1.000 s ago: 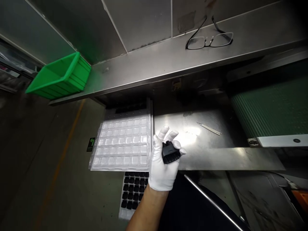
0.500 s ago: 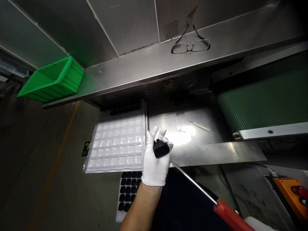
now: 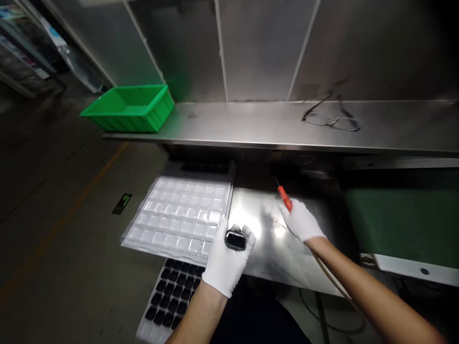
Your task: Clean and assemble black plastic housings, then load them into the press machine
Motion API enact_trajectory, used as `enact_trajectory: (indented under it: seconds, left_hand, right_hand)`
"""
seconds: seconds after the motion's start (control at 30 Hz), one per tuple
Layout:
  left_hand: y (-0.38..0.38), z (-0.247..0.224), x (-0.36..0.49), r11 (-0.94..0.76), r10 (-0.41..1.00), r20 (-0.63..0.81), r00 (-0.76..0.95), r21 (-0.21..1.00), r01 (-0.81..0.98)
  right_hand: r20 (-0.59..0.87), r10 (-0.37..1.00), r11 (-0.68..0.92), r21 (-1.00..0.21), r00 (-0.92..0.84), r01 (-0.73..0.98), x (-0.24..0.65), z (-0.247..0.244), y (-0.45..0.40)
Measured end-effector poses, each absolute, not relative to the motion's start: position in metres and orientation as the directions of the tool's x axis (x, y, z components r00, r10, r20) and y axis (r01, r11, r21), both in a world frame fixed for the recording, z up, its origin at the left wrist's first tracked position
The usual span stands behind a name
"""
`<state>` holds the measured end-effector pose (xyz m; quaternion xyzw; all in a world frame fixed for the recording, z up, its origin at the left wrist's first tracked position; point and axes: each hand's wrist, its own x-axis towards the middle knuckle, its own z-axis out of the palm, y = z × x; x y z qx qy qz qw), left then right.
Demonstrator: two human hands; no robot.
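The left hand [image 3: 227, 262] grasps a black part [image 3: 235, 240] between thumb and curled fingers; the right hand [image 3: 301, 220] has its fingers wrapped around a red-handled tool [image 3: 284, 197].

Across the top of the frame, grey metal wall panels [image 3: 258, 48] split by pale seams. Along their foot, a long metal shelf [image 3: 244, 125]. Set on its left end, at upper left, a green bin [image 3: 125, 125], jutting past the edge. On the same shelf at upper right, glasses [image 3: 332, 121] with arms unfolded toward the wall. At right, a green belt [image 3: 405, 210], bordered below by a white rail [image 3: 401, 267]. Down the left side, a dark floor [image 3: 96, 272] crossed by a slanting orange line [image 3: 77, 205]; near it, a black floor sign [image 3: 122, 203] with a green mark. In the upper left corner, blurred, perhaps some racks [image 3: 25, 62].
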<state>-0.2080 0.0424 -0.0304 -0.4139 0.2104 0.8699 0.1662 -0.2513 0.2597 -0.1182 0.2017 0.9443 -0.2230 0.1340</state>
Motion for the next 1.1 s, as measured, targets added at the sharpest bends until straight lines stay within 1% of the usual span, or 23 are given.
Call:
enact_trajectory:
  seconds: [0.07,0.1,0.17,0.3,0.4,0.53,0.63,0.7,0.77,0.8,0.83,0.97,1.1]
  left_hand:
    - [0.031,-0.034,-0.214,-0.867,0.214,-0.791,-0.573,0.116,-0.484]
    - [0.025,-0.037,-0.216,-0.866,0.246,-0.779,-0.577,0.092,-0.492]
    - [0.016,-0.045,-0.219,-0.876,0.251,-0.777,-0.577,0.07,-0.477]
    - [0.004,-0.062,-0.22,-0.889,0.152,-0.829,-0.537,0.123,-0.441]
    - [0.0,-0.07,-0.222,-0.867,0.097,-0.828,-0.553,0.202,-0.455]
    - [0.0,-0.068,-0.231,-0.81,0.064,-0.817,-0.573,0.293,-0.508]
    - [0.0,-0.067,-0.234,-0.7,0.011,-0.814,-0.581,0.408,-0.586]
    - [-0.001,-0.07,-0.233,-0.613,-0.023,-0.787,-0.617,0.499,-0.613]
    - [-0.002,-0.073,-0.23,-0.538,-0.025,-0.744,-0.668,0.573,-0.618]
    - [-0.002,-0.075,-0.229,-0.52,-0.005,-0.731,-0.682,0.585,-0.623]
    - [-0.002,-0.076,-0.228,-0.523,0.029,-0.731,-0.681,0.569,-0.634]
    - [0.005,-0.075,-0.229,-0.6,0.179,-0.778,-0.603,0.399,-0.693]
    - [0.016,-0.074,-0.224,-0.608,0.201,-0.788,-0.581,0.365,-0.705]
  right_hand:
    - [-0.331,0.379,0.838,-0.274,-0.864,0.472,-0.297,-0.161,0.247]
    - [-0.319,0.394,0.847,-0.238,-0.862,0.475,-0.316,-0.183,0.242]
    - [-0.3,0.397,0.868,-0.185,-0.867,0.461,-0.345,-0.225,0.236]
    - [-0.293,0.369,0.901,-0.12,-0.882,0.417,-0.37,-0.292,0.237]
    - [-0.238,0.382,0.909,-0.079,-0.893,0.41,-0.372,-0.322,0.241]
    - [-0.208,0.417,0.898,-0.058,-0.885,0.436,-0.373,-0.337,0.243]
    - [-0.203,0.412,0.902,-0.046,-0.888,0.429,-0.373,-0.337,0.245]
    - [-0.204,0.395,0.911,-0.041,-0.896,0.411,-0.371,-0.336,0.245]
    - [-0.208,0.381,0.917,-0.043,-0.901,0.397,-0.367,-0.334,0.246]
    - [-0.205,0.376,0.918,-0.047,-0.903,0.393,-0.365,-0.333,0.246]
    - [-0.198,0.372,0.92,-0.053,-0.907,0.388,-0.362,-0.332,0.246]
    - [-0.164,0.354,0.926,-0.077,-0.921,0.369,-0.35,-0.33,0.248]
    - [-0.135,0.332,0.931,-0.11,-0.933,0.347,-0.342,-0.326,0.25]
